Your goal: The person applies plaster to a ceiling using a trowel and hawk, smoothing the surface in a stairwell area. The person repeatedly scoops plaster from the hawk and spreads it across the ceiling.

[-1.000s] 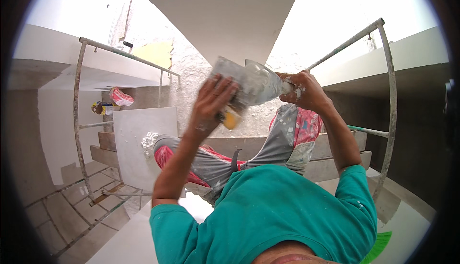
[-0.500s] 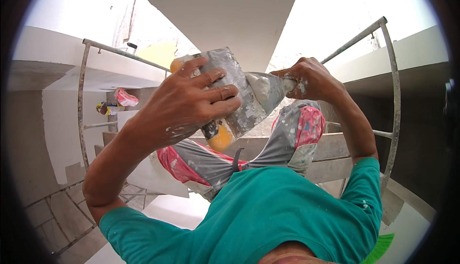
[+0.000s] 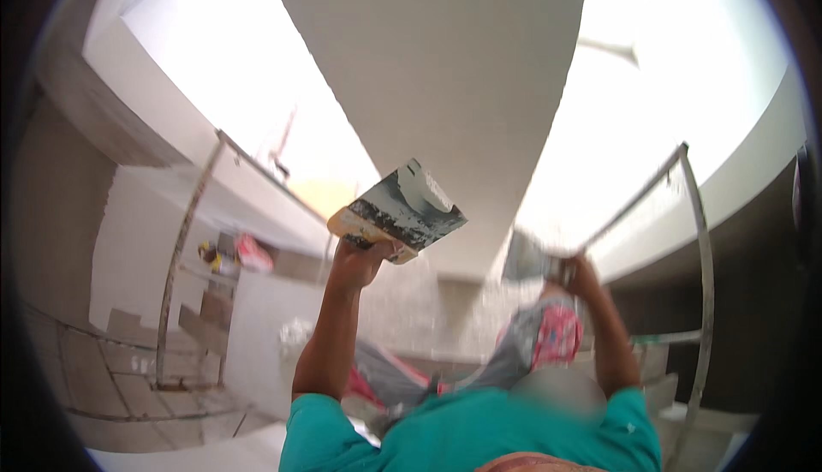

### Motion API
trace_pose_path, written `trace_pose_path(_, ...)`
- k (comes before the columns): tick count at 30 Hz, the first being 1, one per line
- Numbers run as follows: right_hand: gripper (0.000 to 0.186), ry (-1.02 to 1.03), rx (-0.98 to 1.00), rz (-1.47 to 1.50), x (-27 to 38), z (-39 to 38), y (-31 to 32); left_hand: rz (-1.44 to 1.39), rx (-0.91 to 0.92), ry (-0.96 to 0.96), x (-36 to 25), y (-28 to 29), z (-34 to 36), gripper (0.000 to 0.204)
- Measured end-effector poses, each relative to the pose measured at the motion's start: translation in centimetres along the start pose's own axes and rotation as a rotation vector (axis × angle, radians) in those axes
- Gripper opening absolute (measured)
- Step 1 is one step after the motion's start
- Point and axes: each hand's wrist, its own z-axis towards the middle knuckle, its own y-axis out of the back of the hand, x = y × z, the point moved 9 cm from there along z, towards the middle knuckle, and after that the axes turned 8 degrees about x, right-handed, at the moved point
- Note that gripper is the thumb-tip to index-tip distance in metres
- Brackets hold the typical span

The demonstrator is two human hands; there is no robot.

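My left hand (image 3: 358, 265) is closed around the yellow handle of a plastering trowel (image 3: 409, 211). Its steel plate is tilted upward, smeared with dark and pale patches of filler. Apart from it on the right, my right hand (image 3: 578, 275) grips a putty knife (image 3: 526, 258), whose broad blade points left and is blurred. A gap separates the two tools. Beyond the trowel rises a smooth grey surface (image 3: 428, 69), wide at the top of the view and narrowing toward me.
Metal scaffold rails stand on the left (image 3: 190, 215) and right (image 3: 698, 215). Behind the left rail lie a red-and-white bag (image 3: 253, 252) and a yellow item (image 3: 208, 253). My spattered grey-and-red trousers (image 3: 505, 343) show below the hands. Floor tiles (image 3: 137, 382) appear at lower left.
The putty knife has come away from the trowel, my right hand moving lower. My left hand has turned the trowel, its plate now angled upward. The view has tilted up, showing more grey surface.
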Motion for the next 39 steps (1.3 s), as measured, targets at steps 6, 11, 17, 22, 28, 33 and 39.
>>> trace_pose_path(6,0.042,-0.023,-0.141,0.102,-4.1,-6.7,-5.7,1.533,-0.128,-0.590,-26.4,-12.2,14.5,0.035)
trace_pose_path(11,0.051,-0.153,-0.256,-0.010,-5.1,-12.8,-7.1,1.883,-0.215,-1.132,-41.6,-26.4,22.3,0.055)
trace_pose_path(17,0.055,-0.218,-0.083,-0.164,-3.2,-14.5,-6.8,1.908,-0.228,-1.463,-45.9,-33.0,27.6,0.059)
trace_pose_path(22,0.053,-0.305,-0.118,-0.130,-3.2,-15.2,-6.1,1.925,-0.428,-1.585,-46.2,-35.1,30.2,0.057)
trace_pose_path(28,0.052,-0.316,-0.122,-0.088,-2.0,-13.8,-6.5,2.074,-0.398,-1.527,-46.1,-32.0,34.1,0.058)
trace_pose_path(33,0.052,-0.458,-0.185,-0.100,-3.7,-15.4,-4.9,2.051,-0.332,-1.778,-34.2,-29.8,28.7,0.066)
trace_pose_path(39,0.050,-0.471,-0.212,-0.012,-2.8,-14.8,-4.5,2.021,-0.397,-1.574,-44.8,-34.0,29.8,0.060)
